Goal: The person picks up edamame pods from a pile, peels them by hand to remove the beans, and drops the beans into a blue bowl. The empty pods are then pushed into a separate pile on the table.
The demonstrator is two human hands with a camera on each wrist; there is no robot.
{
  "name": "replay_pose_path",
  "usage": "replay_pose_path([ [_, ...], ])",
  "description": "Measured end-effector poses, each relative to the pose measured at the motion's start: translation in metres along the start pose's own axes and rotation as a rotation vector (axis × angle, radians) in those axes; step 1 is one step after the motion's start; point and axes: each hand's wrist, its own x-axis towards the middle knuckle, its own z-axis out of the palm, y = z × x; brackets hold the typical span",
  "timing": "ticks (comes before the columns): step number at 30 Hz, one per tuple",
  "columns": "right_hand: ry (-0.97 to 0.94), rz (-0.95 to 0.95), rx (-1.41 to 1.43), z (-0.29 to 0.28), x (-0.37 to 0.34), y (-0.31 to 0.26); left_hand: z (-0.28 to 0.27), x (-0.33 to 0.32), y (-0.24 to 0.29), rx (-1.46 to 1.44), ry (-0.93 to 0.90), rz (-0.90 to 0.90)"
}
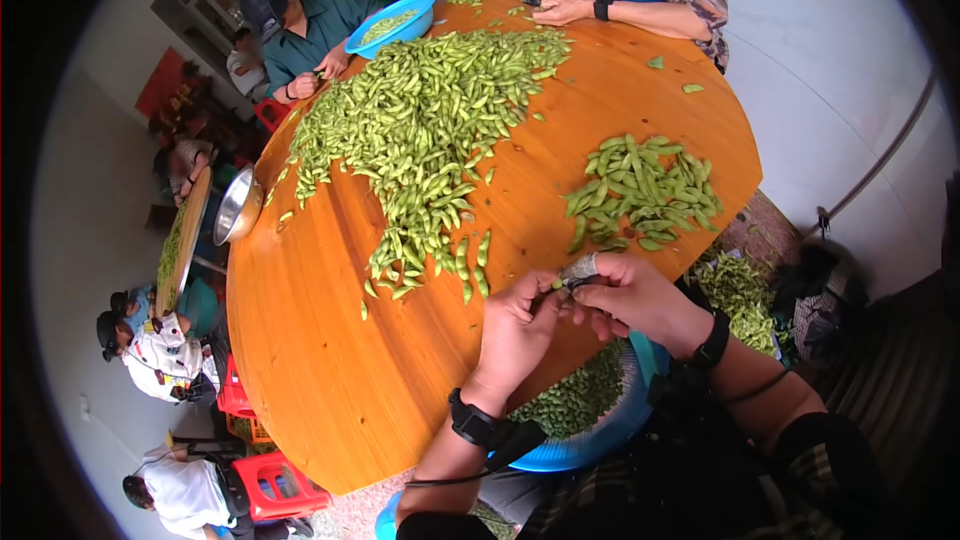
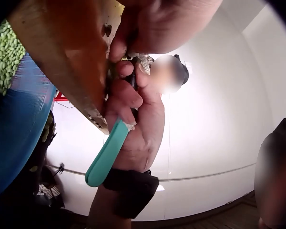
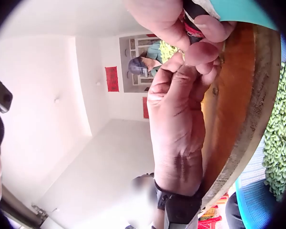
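Over the near table edge, my two hands meet fingertip to fingertip. My left hand (image 1: 513,325) pinches a small green bean pod (image 1: 557,283), mostly hidden by the fingers. The right hand (image 1: 650,300) grips a tool with a flat teal handle (image 2: 106,155), which sticks out below the palm in the left wrist view; its working end is hidden. Greyish-white wrapping (image 1: 581,267) covers one of the right fingers. Below the hands, a blue basin (image 1: 575,457) holds shelled green beans (image 1: 575,402).
A large heap of green pods (image 1: 420,110) covers the far part of the wooden table (image 1: 320,340); a smaller pile (image 1: 645,190) lies beyond my right hand. Two people sit across, near a blue bowl (image 1: 393,30). Empty pods (image 1: 735,290) lie on the floor at right.
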Motion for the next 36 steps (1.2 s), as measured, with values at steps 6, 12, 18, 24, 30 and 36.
replay_pose_path([
  [6, -0.038, 0.047, 0.092, -0.009, 0.001, -0.007, -0.010, 0.007, 0.000, -0.474, -0.113, -0.175],
  [12, 0.004, 0.038, -0.004, -0.003, -0.004, -0.013, -0.004, 0.009, -0.001, -0.515, -0.083, -0.201],
  [18, 0.076, -0.135, -0.097, 0.016, -0.006, 0.000, 0.001, 0.002, -0.001, -0.177, -0.009, -0.100],
  [24, 0.144, -0.231, -0.123, 0.024, -0.002, 0.016, 0.003, 0.003, -0.012, 0.103, 0.087, 0.040],
  [30, 0.345, -0.234, -0.170, 0.000, -0.007, -0.012, -0.010, -0.012, 0.012, 0.067, 0.136, -0.081],
  [36, 0.565, -0.645, -0.875, -0.034, -0.006, -0.002, -0.033, -0.053, 0.029, 0.763, 0.143, 0.182],
])
